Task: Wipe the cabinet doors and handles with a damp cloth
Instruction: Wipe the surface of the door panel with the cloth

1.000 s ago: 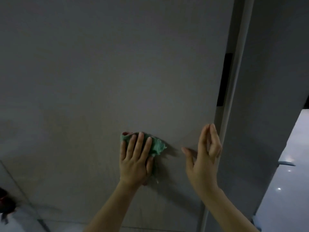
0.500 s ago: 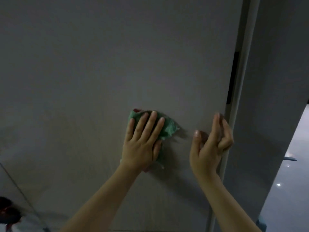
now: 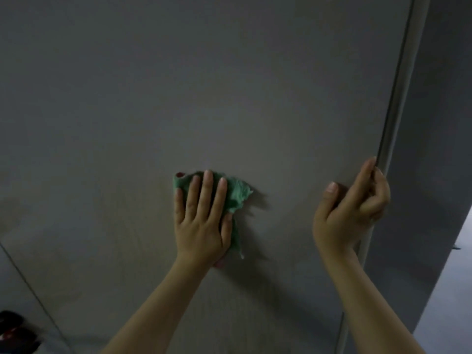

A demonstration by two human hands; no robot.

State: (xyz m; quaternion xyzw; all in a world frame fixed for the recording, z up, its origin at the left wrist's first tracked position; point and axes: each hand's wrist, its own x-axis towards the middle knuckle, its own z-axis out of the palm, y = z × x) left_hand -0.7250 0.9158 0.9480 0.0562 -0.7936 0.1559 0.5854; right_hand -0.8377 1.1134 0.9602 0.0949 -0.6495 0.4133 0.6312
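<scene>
A tall grey cabinet door [image 3: 204,85] fills most of the view. My left hand [image 3: 201,221] lies flat on its lower middle and presses a crumpled green cloth [image 3: 237,194] against it with straight fingers. The cloth sticks out above and to the right of the fingers. At the door's right edge [image 3: 398,103] my right hand [image 3: 350,213] has its fingers curled round the edge, thumb lying on the door face. No handle shows in this view.
A second grey panel [image 3: 434,149] stands just right of the door edge. Pale floor [image 3: 454,315] shows at the lower right. A dark object [image 3: 15,328] lies at the bottom left, beside a seam between panels.
My left hand slid the cloth up the door. My right hand moved up and right and curled its fingers round the door's edge. The camera tilted higher.
</scene>
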